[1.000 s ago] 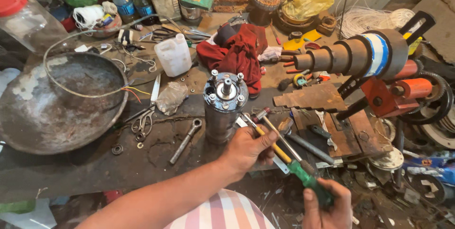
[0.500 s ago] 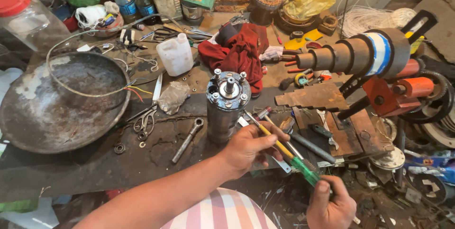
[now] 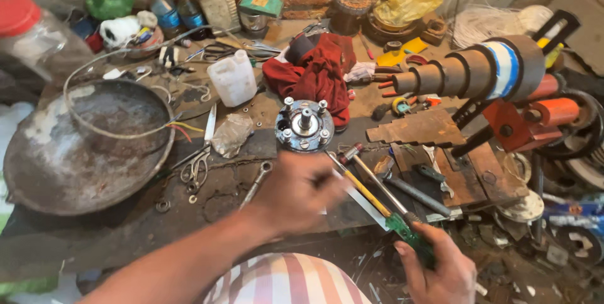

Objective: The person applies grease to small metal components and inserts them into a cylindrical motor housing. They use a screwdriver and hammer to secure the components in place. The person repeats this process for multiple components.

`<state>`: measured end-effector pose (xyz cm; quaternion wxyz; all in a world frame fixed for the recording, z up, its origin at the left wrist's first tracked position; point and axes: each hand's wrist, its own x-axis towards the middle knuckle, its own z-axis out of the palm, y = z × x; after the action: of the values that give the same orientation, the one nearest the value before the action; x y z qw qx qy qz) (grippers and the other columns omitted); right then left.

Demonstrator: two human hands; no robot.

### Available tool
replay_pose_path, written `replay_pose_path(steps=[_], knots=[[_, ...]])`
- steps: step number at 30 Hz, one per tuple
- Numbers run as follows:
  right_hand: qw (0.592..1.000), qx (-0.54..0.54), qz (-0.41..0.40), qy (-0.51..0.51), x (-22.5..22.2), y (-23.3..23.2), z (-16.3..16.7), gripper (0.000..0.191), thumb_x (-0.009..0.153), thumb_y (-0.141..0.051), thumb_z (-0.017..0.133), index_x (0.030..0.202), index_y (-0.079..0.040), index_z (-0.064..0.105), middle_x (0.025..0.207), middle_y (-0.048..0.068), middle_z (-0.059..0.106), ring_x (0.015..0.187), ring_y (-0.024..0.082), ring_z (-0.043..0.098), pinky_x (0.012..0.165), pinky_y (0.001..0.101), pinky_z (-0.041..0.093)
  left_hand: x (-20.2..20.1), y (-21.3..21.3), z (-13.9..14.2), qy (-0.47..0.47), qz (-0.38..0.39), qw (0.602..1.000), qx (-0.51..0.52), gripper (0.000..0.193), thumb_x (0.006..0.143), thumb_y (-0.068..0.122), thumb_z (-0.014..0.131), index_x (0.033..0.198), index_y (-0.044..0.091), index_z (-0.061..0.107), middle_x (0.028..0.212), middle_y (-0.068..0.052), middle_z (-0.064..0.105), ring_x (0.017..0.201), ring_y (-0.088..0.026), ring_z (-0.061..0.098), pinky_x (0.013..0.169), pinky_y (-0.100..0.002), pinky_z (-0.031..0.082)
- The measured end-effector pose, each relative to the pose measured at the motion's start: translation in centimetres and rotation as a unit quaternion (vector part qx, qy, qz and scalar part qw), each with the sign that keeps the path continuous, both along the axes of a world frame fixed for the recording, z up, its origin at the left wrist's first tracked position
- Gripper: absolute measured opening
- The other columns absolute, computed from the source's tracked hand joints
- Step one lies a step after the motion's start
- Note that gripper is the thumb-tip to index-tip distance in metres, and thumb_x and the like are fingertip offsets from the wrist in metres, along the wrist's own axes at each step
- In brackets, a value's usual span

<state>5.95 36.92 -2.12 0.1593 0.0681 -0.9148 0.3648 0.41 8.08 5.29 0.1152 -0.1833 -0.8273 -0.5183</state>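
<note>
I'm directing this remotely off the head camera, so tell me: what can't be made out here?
- Motor body: its lower part sits behind the left hand.
- Left fingertips: motion blur hides what they touch.
- Screwdriver: the right hand covers its green handle end.
- Right hand: partly cut by the bottom edge.

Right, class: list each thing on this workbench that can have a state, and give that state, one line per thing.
Left hand: closed around the lower motor body.
Right hand: gripping the green-handled screwdriver.
Motor: upright, shaft and studs pointing up.
Scissors: lying flat, blades shut.
Spanner: lying flat on the bench, untouched.
White jug: upright, capped.
Red cloth: crumpled in a heap.
Metal pan: resting on the bench, rusty.
</note>
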Motion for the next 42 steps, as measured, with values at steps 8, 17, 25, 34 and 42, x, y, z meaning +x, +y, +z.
replay_pose_path(steps=[8, 17, 25, 34, 42], knots=[[0.924, 0.344, 0.038, 0.164, -1.2, -2.9, 4.3, 0.037, 0.080, -0.021, 0.075, 0.113, -0.005, 0.072, 0.077, 0.008, 0.064, 0.057, 0.027, 0.063, 0.054, 0.0392, 0.049, -10.7, -4.1, 3.0, 0.102, -0.060, 0.990, -0.072, 0.032, 0.080, 0.028, 0.070, 0.091, -0.002, 0.070, 0.079, -0.017, 0.069, 0.073, -0.035, 0.070, 0.065, -0.042, 0.054], [0.894, 0.156, 0.117, -0.404, -6.6, -0.6, 6.1, 0.032, 0.082, -0.033, 0.073, 0.101, -0.008, 0.070, 0.068, 0.008, 0.060, 0.054, 0.025, 0.059, 0.052, 0.0388, 0.047, -11.0, -4.1, 0.7, 0.039, -0.029, 0.995, -0.085, 0.028, 0.077, 0.019, 0.061, 0.094, 0.004, 0.076, 0.087, -0.020, 0.073, 0.082, -0.036, 0.073, 0.076, -0.042, 0.058], [0.917, 0.391, -0.015, 0.071, -3.3, -4.7, 7.2, 0.032, 0.085, -0.039, 0.070, 0.095, -0.009, 0.067, 0.071, 0.007, 0.061, 0.062, 0.028, 0.062, 0.057, 0.0408, 0.047, -10.8, -4.5, 0.9, 0.127, -0.052, 0.990, 0.013, 0.035, 0.080, 0.015, 0.058, 0.109, 0.001, 0.071, 0.102, -0.019, 0.073, 0.095, -0.035, 0.072, 0.081, -0.041, 0.057], [0.886, 0.421, -0.079, -0.175, -4.4, -5.5, 6.7, 0.034, 0.091, -0.049, 0.060, 0.084, -0.015, 0.063, 0.067, 0.005, 0.066, 0.061, 0.033, 0.065, 0.058, 0.0456, 0.051, -11.3, -4.6, 0.4, -0.017, -0.045, 0.997, -0.052, 0.023, 0.077, 0.015, 0.061, 0.091, 0.010, 0.079, 0.075, -0.010, 0.077, 0.069, -0.030, 0.074, 0.119, -0.054, 0.039], [0.719, 0.139, -0.031, -0.681, -9.1, 0.9, 5.9, 0.038, 0.099, -0.051, 0.059, 0.119, -0.020, 0.071, 0.088, 0.014, 0.072, 0.090, 0.034, 0.067, 0.075, 0.0446, 0.060, -11.6, -5.1, -0.8, -0.003, -0.057, 0.998, -0.017, 0.025, 0.078, 0.018, 0.060, 0.096, 0.010, 0.076, 0.085, -0.008, 0.077, 0.081, -0.030, 0.074, 0.118, -0.066, 0.033]])
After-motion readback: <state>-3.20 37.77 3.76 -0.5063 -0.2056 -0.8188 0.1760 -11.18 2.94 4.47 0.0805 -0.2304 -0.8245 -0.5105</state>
